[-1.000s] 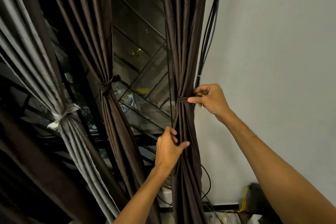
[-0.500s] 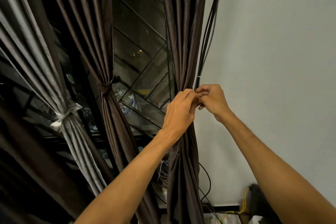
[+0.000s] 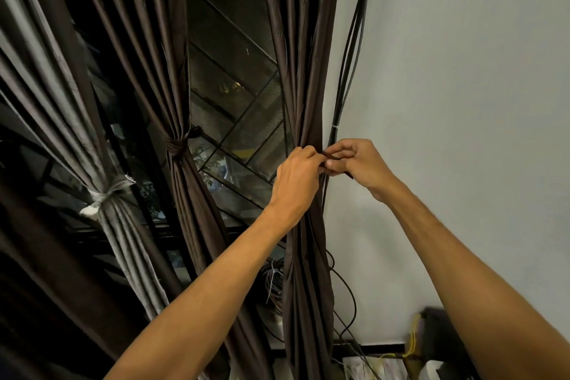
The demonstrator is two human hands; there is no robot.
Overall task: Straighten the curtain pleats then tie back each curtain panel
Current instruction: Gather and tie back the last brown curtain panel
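The right dark brown curtain panel [image 3: 303, 71] hangs gathered beside the white wall. My left hand [image 3: 296, 182] and my right hand [image 3: 357, 163] meet at its waist, fingers curled and pinching the thin dark tieback band [image 3: 324, 160], most of which is hidden by my fingers. The middle dark brown panel [image 3: 172, 95] is cinched by a dark knot [image 3: 176, 146]. A grey panel [image 3: 61, 95] at the left is bound with a pale tie [image 3: 105, 194].
Black cables [image 3: 351, 49] run down the wall just right of the panel and loop near the floor [image 3: 348, 293]. A window with a diagonal metal grille [image 3: 234, 95] lies behind the curtains. Boxes and yellow cord [image 3: 413, 339] sit at the bottom right.
My left hand rose from the lower folds of the right panel up to the tieback and now meets my right hand there. My right hand has stayed at the band.
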